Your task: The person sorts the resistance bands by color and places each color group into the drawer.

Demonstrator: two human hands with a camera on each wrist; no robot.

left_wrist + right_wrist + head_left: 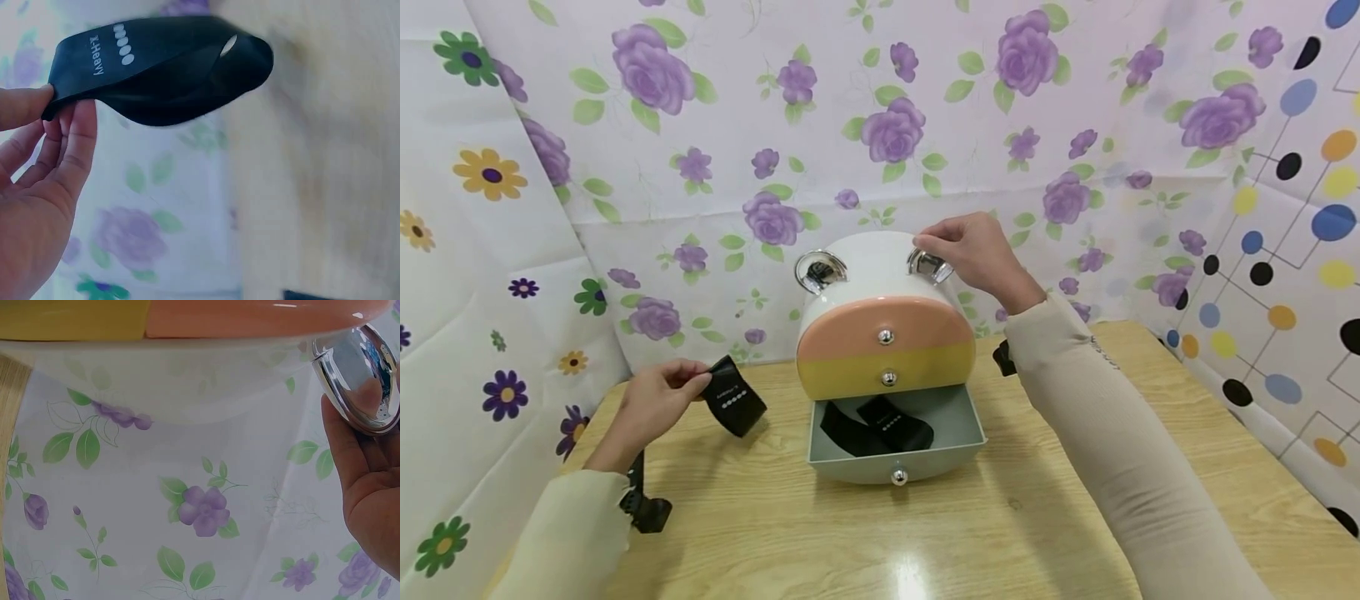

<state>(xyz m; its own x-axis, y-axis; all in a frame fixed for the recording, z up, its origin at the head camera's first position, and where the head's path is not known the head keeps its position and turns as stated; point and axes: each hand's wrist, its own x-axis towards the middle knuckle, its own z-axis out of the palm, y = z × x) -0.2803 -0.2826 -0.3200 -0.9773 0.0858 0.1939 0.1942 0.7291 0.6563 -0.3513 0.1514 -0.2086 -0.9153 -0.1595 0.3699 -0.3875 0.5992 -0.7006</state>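
My left hand (pixel 658 404) pinches one end of a black resistance loop band (pixel 733 398), marked "X-Heavy" in the left wrist view, above the table left of a small drawer cabinet (pixel 868 262). The fingers of my right hand (pixel 973 254) grip the cabinet's right chrome ear (pixel 365 381). The cabinet has a white shell with an orange and a yellow drawer front, both closed. Its bottom grey-green drawer (pixel 850 471) is pulled out. Inside lie black bands (pixel 898 427), one with similar white dots; how many cannot be told.
The cabinet stands on a light wood table (pixel 760 533), near the back wall covered in purple-flower cloth (pixel 842 108). A second chrome ear (pixel 811 273) sticks up at the cabinet's left. Patterned sheets hang on both sides.
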